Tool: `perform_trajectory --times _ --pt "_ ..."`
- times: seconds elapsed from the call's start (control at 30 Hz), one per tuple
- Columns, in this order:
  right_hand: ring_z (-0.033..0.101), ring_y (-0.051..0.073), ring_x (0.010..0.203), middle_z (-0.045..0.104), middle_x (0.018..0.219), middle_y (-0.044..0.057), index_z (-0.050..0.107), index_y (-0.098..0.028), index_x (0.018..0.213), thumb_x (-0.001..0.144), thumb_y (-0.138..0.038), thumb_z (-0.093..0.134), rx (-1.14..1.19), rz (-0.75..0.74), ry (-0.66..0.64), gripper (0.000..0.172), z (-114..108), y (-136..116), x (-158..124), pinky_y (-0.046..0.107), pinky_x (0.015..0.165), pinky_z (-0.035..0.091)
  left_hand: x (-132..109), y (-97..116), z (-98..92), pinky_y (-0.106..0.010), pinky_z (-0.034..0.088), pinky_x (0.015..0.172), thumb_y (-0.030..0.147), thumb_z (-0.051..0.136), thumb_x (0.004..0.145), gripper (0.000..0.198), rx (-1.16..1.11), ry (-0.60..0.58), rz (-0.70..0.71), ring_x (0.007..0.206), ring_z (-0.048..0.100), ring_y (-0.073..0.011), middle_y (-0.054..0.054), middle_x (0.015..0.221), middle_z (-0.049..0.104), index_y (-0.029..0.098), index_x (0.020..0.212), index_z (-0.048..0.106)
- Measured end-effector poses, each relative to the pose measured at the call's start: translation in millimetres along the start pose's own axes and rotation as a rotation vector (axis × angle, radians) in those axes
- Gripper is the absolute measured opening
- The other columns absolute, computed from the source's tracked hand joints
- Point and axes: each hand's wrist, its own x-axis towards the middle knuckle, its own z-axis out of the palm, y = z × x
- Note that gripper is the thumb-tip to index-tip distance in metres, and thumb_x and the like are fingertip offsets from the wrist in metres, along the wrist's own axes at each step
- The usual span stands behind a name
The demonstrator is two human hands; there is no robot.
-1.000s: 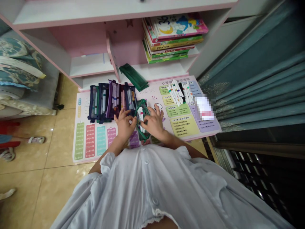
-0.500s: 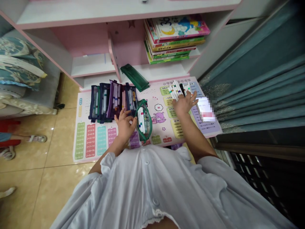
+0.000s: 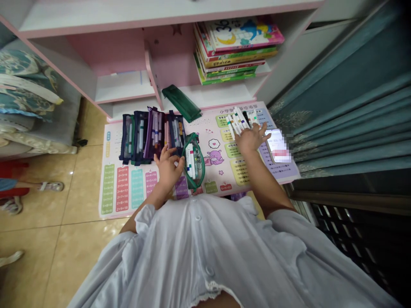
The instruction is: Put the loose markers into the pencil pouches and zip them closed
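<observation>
My left hand point(image 3: 169, 170) is palm down with its fingers apart. Its thumb side touches the left edge of an unzipped green mesh pencil pouch point(image 3: 201, 176), where white markers point(image 3: 190, 158) lie inside. Beyond its fingertips, several filled dark blue, green and purple pouches point(image 3: 146, 145) lie side by side. Over at the right, my right hand point(image 3: 251, 139) is spread above the near ends of a pile of white markers point(image 3: 236, 119) with coloured bands. Some fingertips touch or hover at the pile; the hand hides part of it.
A flat green pouch point(image 3: 181, 102) leans at the shelf edge. A lit phone point(image 3: 278, 147) lies right of the markers on the printed desk mat point(image 3: 221, 182). Stacked books point(image 3: 234, 55) fill the right shelf, and a curtain point(image 3: 346, 98) hangs at the right. Another person's foot point(image 3: 51, 186) shows at left.
My right hand has shifted slightly right over the markers, and the white markers lie a little differently. My left hand and the pouches stay about where they were.
</observation>
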Motion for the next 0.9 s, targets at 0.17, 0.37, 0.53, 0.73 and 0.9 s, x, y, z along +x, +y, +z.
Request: perform_trajectory --times 0.17,0.37,0.53,0.73,0.9 --pt "0.016 0.04 0.152 0.048 0.153 0.017 0.075 -0.014 0.103 0.088 -0.03 0.059 -0.023 -0.016 -0.024 0.028 -2 -1 0 0.072 0.118 0.014 0 0 -0.3 -0.074 0.014 0.12 0.029 0.063 0.087 0.025 0.006 -0.009 0.009 0.147 0.042 -0.0362 -0.008 0.13 0.07 0.022 0.063 0.062" --pt "0.022 0.04 0.152 0.052 0.15 0.017 0.075 -0.014 0.096 0.084 -0.025 0.058 0.05 -0.044 0.036 0.024 -10 -4 -4 0.071 0.117 0.017 1 -2 0.7 -0.073 0.015 0.12 0.029 0.063 0.087 0.026 -0.003 0.001 0.011 0.147 0.042 -0.0365 -0.008 0.129 0.07 0.022 0.062 0.062" --pt "0.028 0.041 0.15 0.055 0.149 0.015 0.073 -0.017 0.079 0.08 -0.026 0.062 0.216 -0.069 0.113 0.015 -29 -17 -37 0.07 0.118 0.02 0 -3 0.3 -0.075 0.015 0.119 0.029 0.063 0.086 0.025 -0.003 -0.005 0.009 0.146 0.042 -0.0372 -0.008 0.129 0.07 0.022 0.062 0.063" --pt "0.038 0.04 0.145 0.065 0.135 0.011 0.066 -0.021 0.063 0.072 -0.026 0.071 0.487 -0.298 0.063 0.011 -50 -37 -108 0.061 0.117 0.031 1 -4 0.9 -0.073 0.016 0.12 0.03 0.063 0.087 0.025 0.009 0.005 0.006 0.147 0.042 -0.036 -0.008 0.13 0.07 0.022 0.062 0.062" --pt "0.041 0.039 0.144 0.065 0.134 0.008 0.063 -0.023 0.059 0.07 -0.025 0.072 0.534 -0.416 0.07 0.014 -55 -44 -146 0.057 0.116 0.036 1 -5 1.5 -0.074 0.016 0.119 0.03 0.063 0.087 0.026 0.018 0.003 0.009 0.146 0.043 -0.0356 -0.009 0.131 0.07 0.022 0.063 0.062"
